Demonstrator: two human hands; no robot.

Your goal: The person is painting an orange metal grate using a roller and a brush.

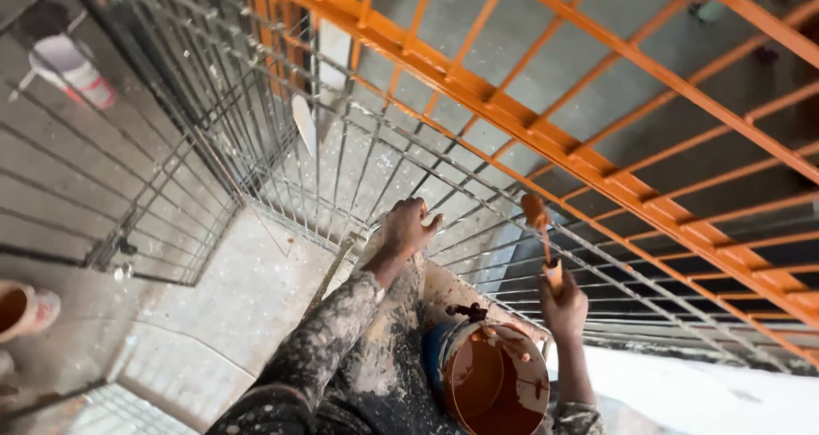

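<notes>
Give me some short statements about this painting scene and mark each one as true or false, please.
1. The right hand holds a paintbrush with orange paint on it. True.
2. The left hand holds a roller. False: it holds no tool; its fingers rest against a bar of the grey metal grille.
3. The paint bucket has blue paint inside. False: the paint inside is orange-brown.
4. The upper grille frame is already orange. True.
5. The bucket hangs from the grille. False: it sits close to the person, between the arms, below the grille.
</notes>
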